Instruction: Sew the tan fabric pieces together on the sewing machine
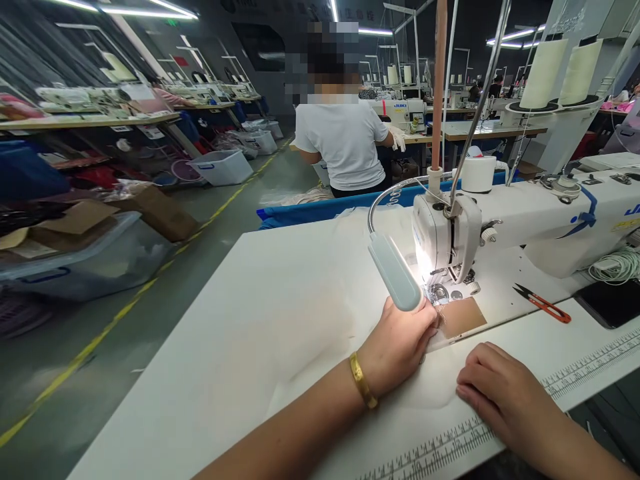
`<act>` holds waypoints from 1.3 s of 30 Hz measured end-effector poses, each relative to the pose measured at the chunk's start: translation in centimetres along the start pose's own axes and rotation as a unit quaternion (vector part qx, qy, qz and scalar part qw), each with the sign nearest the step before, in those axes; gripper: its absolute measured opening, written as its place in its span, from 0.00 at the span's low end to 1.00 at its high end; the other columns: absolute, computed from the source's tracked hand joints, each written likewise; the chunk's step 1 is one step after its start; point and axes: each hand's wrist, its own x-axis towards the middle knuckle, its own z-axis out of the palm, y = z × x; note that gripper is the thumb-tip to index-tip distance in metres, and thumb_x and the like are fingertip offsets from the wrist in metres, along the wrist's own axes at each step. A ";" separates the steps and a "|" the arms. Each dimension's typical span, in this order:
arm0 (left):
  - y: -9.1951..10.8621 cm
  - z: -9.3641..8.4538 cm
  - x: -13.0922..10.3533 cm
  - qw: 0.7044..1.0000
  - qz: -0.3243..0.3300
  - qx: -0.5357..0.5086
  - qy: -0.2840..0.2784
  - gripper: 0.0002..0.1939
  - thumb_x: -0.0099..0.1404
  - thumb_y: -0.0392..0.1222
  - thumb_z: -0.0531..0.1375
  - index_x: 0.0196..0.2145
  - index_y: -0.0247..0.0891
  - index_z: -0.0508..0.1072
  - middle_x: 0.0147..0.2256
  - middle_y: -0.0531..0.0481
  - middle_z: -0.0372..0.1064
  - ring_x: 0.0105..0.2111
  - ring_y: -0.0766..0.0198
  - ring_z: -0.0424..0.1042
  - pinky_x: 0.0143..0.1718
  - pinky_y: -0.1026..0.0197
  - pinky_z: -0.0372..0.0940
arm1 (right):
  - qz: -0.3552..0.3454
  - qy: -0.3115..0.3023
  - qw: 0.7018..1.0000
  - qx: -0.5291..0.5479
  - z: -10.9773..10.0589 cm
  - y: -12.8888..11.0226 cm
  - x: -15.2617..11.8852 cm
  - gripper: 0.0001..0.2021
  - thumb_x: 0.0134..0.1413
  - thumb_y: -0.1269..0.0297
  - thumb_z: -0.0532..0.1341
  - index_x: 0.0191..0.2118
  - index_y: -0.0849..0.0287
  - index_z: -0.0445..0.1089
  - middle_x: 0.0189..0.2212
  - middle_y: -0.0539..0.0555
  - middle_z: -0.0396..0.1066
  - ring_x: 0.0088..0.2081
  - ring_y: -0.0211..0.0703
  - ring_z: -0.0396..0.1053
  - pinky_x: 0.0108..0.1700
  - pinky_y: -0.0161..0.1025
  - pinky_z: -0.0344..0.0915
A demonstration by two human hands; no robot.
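Observation:
My left hand (404, 337), with a gold bracelet (363, 380) at the wrist, is closed at the front of the sewing machine's needle area, under the grey lamp head (397, 273). Its fingers grip thin, sheer white fabric (310, 380) that spreads over the white table and is hard to tell from it. Nearer the table's front edge, my right hand (505, 393) has its fingers curled and thumb pressed to them, beside the fabric's edge; what is between them is hidden. The sewing machine (435, 233) has its presser foot (457, 273) lit by the lamp. Beside the needle plate lies a brown patch (463, 317).
Orange thread snips (543, 303) and a black phone (613, 300) lie to the right, near coiled white cord (617, 267). A ruler strip (450, 443) runs along the front edge. Ahead sits a co-worker in a white shirt (343, 143). Plastic bins (90, 260) stand at left.

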 end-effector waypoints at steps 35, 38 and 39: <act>0.0 0.6 0.2 0.996 -0.018 0.063 -0.060 0.12 0.75 0.34 0.53 0.32 0.37 0.71 0.31 0.50 0.68 0.32 0.59 0.62 0.42 0.50 0.56 | 0.019 -0.038 0.991 0.127 -1.3 -0.9 0.7 0.06 0.73 0.71 0.53 0.44 0.51 0.63 0.51 0.54 0.67 0.47 0.40 0.75 0.49 0.36 0.73; -0.2 0.7 0.1 0.997 -0.011 0.048 -0.055 0.11 0.74 0.34 0.53 0.34 0.37 0.72 0.31 0.50 0.69 0.33 0.58 0.63 0.42 0.50 0.55 | 0.014 -0.069 0.989 0.131 -1.7 -1.0 1.2 0.06 0.73 0.70 0.53 0.42 0.52 0.61 0.57 0.55 0.67 0.56 0.42 0.73 0.56 0.39 0.72; -0.3 0.8 0.0 0.998 -0.010 0.040 -0.054 0.10 0.74 0.34 0.54 0.35 0.38 0.72 0.31 0.50 0.69 0.33 0.58 0.63 0.43 0.50 0.55 | 0.012 -0.069 0.990 0.122 -1.7 -1.0 1.3 0.06 0.73 0.70 0.53 0.42 0.52 0.60 0.58 0.56 0.66 0.58 0.44 0.72 0.57 0.40 0.72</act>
